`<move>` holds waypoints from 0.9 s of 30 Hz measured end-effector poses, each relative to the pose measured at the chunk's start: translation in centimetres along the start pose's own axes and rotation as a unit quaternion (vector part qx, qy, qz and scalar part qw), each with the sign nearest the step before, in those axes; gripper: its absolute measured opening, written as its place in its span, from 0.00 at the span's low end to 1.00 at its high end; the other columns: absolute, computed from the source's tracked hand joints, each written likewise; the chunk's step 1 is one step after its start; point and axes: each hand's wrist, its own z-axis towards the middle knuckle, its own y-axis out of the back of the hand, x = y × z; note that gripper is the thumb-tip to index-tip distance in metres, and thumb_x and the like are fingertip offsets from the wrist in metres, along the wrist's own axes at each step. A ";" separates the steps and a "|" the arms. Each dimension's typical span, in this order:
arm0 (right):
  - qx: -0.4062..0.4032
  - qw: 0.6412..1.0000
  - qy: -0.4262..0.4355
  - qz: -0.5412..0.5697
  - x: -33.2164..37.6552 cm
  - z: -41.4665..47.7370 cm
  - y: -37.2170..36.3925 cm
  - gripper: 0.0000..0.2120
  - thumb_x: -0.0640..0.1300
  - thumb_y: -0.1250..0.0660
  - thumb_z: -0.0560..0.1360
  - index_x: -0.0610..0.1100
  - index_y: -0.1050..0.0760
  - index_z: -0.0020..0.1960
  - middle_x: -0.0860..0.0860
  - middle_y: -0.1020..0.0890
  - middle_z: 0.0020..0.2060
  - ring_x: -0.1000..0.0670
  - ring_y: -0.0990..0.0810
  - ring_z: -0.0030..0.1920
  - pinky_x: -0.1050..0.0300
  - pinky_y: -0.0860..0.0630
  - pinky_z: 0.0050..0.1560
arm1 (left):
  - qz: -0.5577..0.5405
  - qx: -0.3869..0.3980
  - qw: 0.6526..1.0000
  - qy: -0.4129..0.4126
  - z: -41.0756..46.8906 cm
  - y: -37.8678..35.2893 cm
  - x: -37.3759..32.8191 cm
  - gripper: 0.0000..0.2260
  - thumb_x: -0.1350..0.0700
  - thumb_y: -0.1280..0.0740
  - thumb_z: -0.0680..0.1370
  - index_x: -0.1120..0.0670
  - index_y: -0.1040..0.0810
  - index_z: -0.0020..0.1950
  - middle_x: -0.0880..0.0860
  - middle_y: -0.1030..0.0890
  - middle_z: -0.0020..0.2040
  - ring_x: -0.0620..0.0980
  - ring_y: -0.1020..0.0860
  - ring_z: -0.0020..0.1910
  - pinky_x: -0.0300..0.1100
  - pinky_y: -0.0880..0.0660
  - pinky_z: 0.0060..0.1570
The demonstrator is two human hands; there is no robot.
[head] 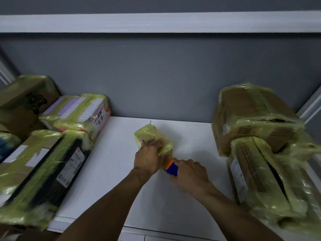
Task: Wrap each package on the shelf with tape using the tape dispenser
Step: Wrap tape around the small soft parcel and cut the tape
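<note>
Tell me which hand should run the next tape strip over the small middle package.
Right, probably. The right hand grips the tape dispenser at the near end of the small package, while the left hand holds that package steady on the shelf.

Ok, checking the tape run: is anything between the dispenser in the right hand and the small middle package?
Nothing visible. The tape dispenser, held in the right hand, sits at the near end of the small package, which the left hand holds. Other packages lie off to both sides.
</note>
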 end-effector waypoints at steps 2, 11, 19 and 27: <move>0.004 1.000 -0.010 0.011 0.1 0.3 0.3 0.17 0.64 0.36 0.76 0.55 0.27 0.58 0.53 0.19 0.47 0.48 0.21 0.44 0.55 0.26 0.43 | 0.002 -0.003 1.000 0.003 0.1 0.0 0.1 0.24 0.44 0.33 0.81 0.44 0.31 0.76 0.48 0.31 0.76 0.55 0.33 0.75 0.53 0.25 0.65; -0.034 0.965 -0.047 0.256 -5.0 -1.7 0.5 0.20 0.72 0.36 0.73 0.62 0.27 0.58 0.58 0.16 0.45 0.54 0.18 0.46 0.51 0.19 0.49 | -0.018 -0.076 0.997 -0.001 0.2 -1.4 0.5 0.21 0.45 0.28 0.77 0.49 0.24 0.68 0.48 0.24 0.67 0.55 0.31 0.71 0.52 0.23 0.56; -0.096 0.899 -0.118 0.410 -6.2 -3.4 0.9 0.28 0.59 0.22 0.72 0.52 0.31 0.64 0.56 0.17 0.45 0.57 0.17 0.43 0.60 0.23 0.42 | -0.017 -0.114 0.988 -0.099 -1.6 -3.3 1.6 0.25 0.46 0.26 0.75 0.49 0.24 0.71 0.49 0.28 0.75 0.56 0.32 0.76 0.51 0.23 0.65; 0.019 0.901 -0.147 0.408 -7.0 -3.7 1.0 0.24 0.67 0.30 0.74 0.46 0.26 0.40 0.51 0.22 0.29 0.53 0.20 0.32 0.60 0.28 0.35 | -0.022 -0.075 0.996 -0.040 -2.9 -3.5 0.9 0.31 0.45 0.30 0.79 0.43 0.37 0.80 0.43 0.43 0.82 0.51 0.48 0.82 0.52 0.25 0.67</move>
